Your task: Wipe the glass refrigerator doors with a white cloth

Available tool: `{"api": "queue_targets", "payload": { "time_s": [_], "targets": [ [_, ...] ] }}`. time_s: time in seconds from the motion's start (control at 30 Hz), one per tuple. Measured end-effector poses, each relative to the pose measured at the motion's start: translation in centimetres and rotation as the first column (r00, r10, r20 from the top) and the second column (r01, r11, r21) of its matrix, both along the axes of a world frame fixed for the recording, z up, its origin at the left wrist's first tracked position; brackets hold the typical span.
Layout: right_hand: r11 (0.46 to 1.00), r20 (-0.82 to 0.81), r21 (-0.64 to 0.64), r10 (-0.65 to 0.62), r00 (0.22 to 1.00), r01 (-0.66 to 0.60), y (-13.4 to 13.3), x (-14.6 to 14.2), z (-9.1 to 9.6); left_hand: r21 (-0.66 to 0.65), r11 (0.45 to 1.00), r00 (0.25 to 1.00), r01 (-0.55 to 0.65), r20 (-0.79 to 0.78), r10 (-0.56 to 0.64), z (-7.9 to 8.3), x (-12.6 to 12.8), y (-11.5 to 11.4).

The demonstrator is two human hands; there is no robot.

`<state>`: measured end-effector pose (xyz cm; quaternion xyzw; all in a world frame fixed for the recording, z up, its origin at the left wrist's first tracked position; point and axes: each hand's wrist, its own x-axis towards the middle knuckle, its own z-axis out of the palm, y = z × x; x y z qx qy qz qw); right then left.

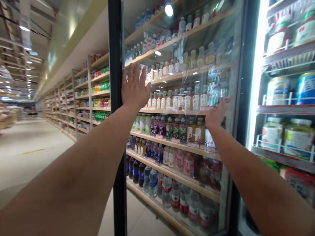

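My left hand (135, 87) lies flat with its fingers spread against the glass door (172, 77), close to the black upright frame (116, 98) on its left edge. Farther right, my right hand (218, 112) is raised in front of the same glass, fingers stretched out and slightly blurred. Whether it touches the pane I cannot tell. Neither hand holds anything. The door stands swung out from a lit refrigerator. Through the glass show wooden shelves with rows of bottled drinks (176, 100).
At the right, the lit refrigerator holds jars (299, 137) and tubs (278, 90) on wire-fronted shelves (285, 109). Long store shelves (85, 88) run away to the left, beside a pale aisle floor (31, 141). Large water bottles (167, 191) stand low behind the glass.
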<state>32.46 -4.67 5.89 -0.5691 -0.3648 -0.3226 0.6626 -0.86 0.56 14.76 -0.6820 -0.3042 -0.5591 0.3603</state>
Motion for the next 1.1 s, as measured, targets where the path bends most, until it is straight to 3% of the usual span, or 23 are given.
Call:
{"api": "queue_targets", "payload": {
  "time_s": [0.1,0.2,0.27,0.33,0.4,0.47,0.6,0.73,0.83,0.9,0.97,1.1],
  "targets": [
    [0.997,0.239,-0.022,0.082,0.967,-0.079,1.7,-8.3,0.6,0.005,0.999,0.999,0.043,0.029,-0.044,0.0,0.0,0.5],
    [0.974,0.587,-0.143,0.228,0.777,-0.178,2.7,-17.0,-0.7,0.004,0.997,0.996,0.083,0.038,-0.083,0.0,-0.1,0.4],
    [0.962,0.685,-0.218,0.270,0.677,-0.163,2.8,-20.4,-1.9,0.005,0.997,0.996,0.081,0.024,-0.081,-0.1,-0.3,0.3],
    [0.954,0.731,-0.261,0.293,0.616,-0.146,2.6,-21.1,-2.5,-0.006,0.998,0.998,0.065,0.022,-0.065,-0.1,-0.4,0.3],
    [0.956,0.753,-0.260,0.291,0.591,-0.139,2.4,-19.1,-2.6,-0.005,0.998,0.997,0.066,0.032,-0.066,-0.1,-0.4,0.4],
    [0.970,0.752,-0.200,0.241,0.614,-0.137,2.4,-15.3,-2.2,0.008,0.998,0.997,0.067,0.033,-0.068,0.1,-0.3,0.6],
    [0.995,0.637,-0.003,0.080,0.767,-0.101,1.9,-5.3,-2.3,-0.007,0.999,0.999,-0.035,0.005,0.035,0.4,-0.1,0.8],
    [0.999,0.410,0.040,-0.014,0.912,-0.002,0.4,4.3,-5.4,-0.018,0.999,0.999,-0.049,0.000,0.049,0.5,-0.2,0.6],
    [1.000,0.163,-0.014,-0.009,0.987,0.011,-0.9,8.9,-8.2,0.024,1.000,1.000,0.013,0.002,-0.013,0.2,-0.3,0.6],
    [1.000,0.045,0.001,-0.023,0.999,0.023,-1.2,9.9,-9.2,0.030,0.999,0.999,0.040,0.006,-0.040,0.2,-0.3,0.8],
    [0.999,0.015,0.037,-0.037,0.999,0.036,-0.9,9.1,-9.0,0.022,0.998,0.999,0.051,0.008,-0.051,0.2,-0.3,0.8],
    [0.998,0.144,0.059,0.006,0.990,-0.015,1.1,2.0,-7.1,0.003,1.000,1.000,0.001,0.000,-0.001,-1.1,-0.4,0.5]
  ]
}}
